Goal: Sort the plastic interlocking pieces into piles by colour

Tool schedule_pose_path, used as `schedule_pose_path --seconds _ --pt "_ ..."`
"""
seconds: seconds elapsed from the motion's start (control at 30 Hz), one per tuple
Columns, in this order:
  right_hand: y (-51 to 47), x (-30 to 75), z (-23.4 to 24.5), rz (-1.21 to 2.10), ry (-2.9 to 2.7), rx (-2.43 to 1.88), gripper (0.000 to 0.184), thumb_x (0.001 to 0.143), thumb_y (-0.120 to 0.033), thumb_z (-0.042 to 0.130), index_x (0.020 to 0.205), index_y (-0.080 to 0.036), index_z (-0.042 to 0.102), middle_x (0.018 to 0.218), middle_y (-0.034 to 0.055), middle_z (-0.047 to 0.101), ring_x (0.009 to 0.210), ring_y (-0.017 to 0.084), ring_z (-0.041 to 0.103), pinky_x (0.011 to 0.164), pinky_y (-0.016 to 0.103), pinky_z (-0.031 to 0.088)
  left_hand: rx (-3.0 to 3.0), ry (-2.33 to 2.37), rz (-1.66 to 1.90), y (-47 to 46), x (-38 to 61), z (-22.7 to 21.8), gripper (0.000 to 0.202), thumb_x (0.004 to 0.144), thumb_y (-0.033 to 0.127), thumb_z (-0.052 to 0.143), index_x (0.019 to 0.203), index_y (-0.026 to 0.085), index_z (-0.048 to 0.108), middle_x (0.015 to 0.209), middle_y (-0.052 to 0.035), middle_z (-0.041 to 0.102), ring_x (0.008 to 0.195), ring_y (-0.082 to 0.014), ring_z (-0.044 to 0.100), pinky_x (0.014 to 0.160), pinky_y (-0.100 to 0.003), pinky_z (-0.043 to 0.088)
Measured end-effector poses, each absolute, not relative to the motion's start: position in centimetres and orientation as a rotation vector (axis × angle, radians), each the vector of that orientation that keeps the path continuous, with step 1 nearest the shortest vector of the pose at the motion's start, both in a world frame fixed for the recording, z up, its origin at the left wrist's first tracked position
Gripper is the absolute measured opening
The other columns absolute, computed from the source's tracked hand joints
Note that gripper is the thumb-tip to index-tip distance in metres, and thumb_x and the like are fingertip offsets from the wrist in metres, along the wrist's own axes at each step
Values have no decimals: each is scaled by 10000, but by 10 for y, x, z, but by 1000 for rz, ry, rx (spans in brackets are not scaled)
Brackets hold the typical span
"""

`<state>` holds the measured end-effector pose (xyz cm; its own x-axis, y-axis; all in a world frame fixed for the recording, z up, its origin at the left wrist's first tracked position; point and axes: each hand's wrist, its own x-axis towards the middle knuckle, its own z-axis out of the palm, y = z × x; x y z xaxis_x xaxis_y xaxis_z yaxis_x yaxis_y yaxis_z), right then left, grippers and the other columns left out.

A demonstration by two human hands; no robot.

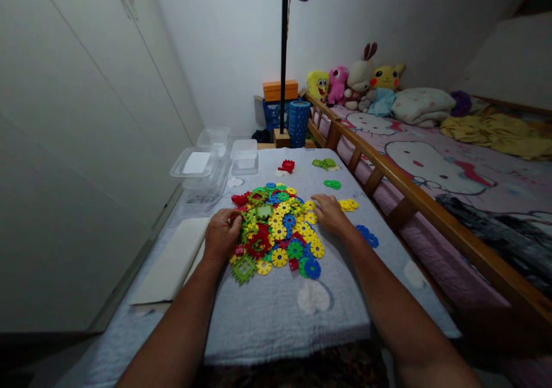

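Observation:
A mixed heap of plastic interlocking pieces (pixel 279 231) lies on the cloth-covered table, with yellow, blue and green notched discs and red and green square pieces. At the heap's left edge is my left hand (pixel 222 235), its fingers curled together; a bit of red shows by the fingertips, but I cannot make out what they hold. My right hand (pixel 331 214) rests at the right edge with fingers apart, the tips beside yellow discs (pixel 310 218). Sorted apart lie yellow discs (pixel 349 205), blue discs (pixel 367 236), green discs (pixel 332 184), green square pieces (pixel 324 163) and red pieces (pixel 287 165).
Clear plastic containers (pixel 244 157) stand at the table's back left, one with a white card. A cream folder or book (pixel 175 261) lies left of my left arm. A black pole (pixel 283 60) rises behind the table. The bed's wooden rail (pixel 388 172) runs along the right.

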<state>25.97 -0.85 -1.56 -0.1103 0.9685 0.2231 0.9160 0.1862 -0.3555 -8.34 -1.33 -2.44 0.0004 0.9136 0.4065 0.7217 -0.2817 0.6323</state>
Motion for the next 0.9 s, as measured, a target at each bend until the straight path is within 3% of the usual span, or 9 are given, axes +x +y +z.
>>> schedule_pose_path --seconds 0.07,0.2,0.4,0.67,0.9 --pt "-9 251 -23 184 -2090 -1802 407 910 -153 506 1286 -182 657 1392 131 642 1224 289 552 1037 407 376 2032 1713 1154 -13 -84 -25 233 862 358 514 899 220 699 949 -71 718 927 -239 666 846 -364 534" --pt "-9 252 -29 192 -2154 -1803 293 930 -168 518 1145 -230 707 1268 91 708 1135 265 583 980 375 378 2026 1701 1157 -14 -83 -26 223 862 347 521 901 217 699 952 -70 719 927 -236 666 832 -357 533" --pt "-9 262 -30 170 -2150 -1805 196 934 -178 540 1009 -196 721 1112 98 738 1068 240 596 974 352 366 2034 1695 1154 -14 -83 -25 224 868 345 521 904 215 701 957 -71 720 931 -237 666 830 -356 534" --pt "-13 286 -21 -22 -1839 -1809 251 936 -205 495 919 -170 743 980 139 723 976 267 598 917 367 409 2035 1701 1144 -15 -81 -23 220 868 345 518 883 209 691 938 -68 713 909 -230 658 827 -351 525" --pt "-16 315 -19 -28 -1540 -1950 252 858 -225 501 940 -164 731 906 109 736 853 240 625 804 340 434 2038 1697 1143 -15 -82 -24 220 857 353 517 872 213 686 924 -64 713 900 -228 656 825 -349 520"
